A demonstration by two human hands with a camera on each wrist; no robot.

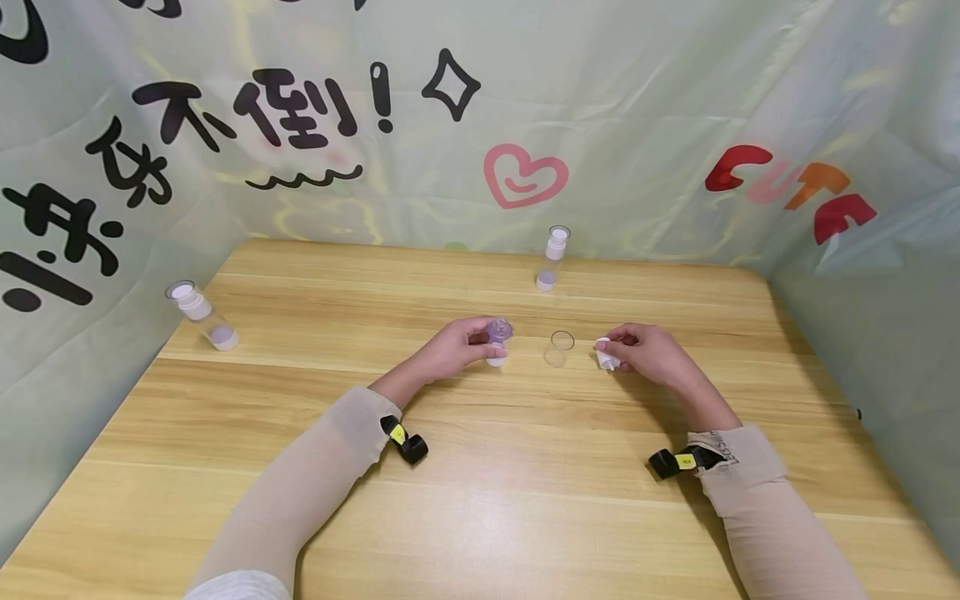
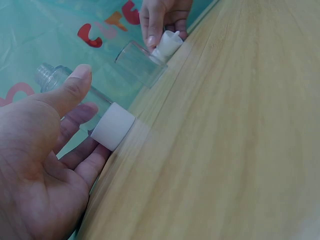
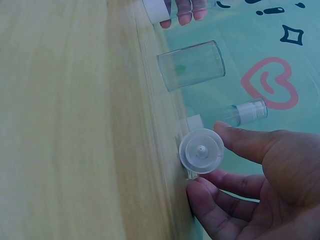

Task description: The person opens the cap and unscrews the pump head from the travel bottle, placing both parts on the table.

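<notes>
My left hand holds a small clear bottle with a white base upright at the table. In the left wrist view the bottle's threaded neck is uncovered, and the thumb lies across its clear body. To the right, my right hand pinches a white pump head between thumb and fingers, low over the tabletop. Its round underside with a small central nub faces the right wrist camera. Between the hands a clear cylindrical cap stands on the table, touched by neither hand.
A capped pump bottle stands at the back of the wooden table, and another near its left edge. A printed pale curtain borders the back and sides.
</notes>
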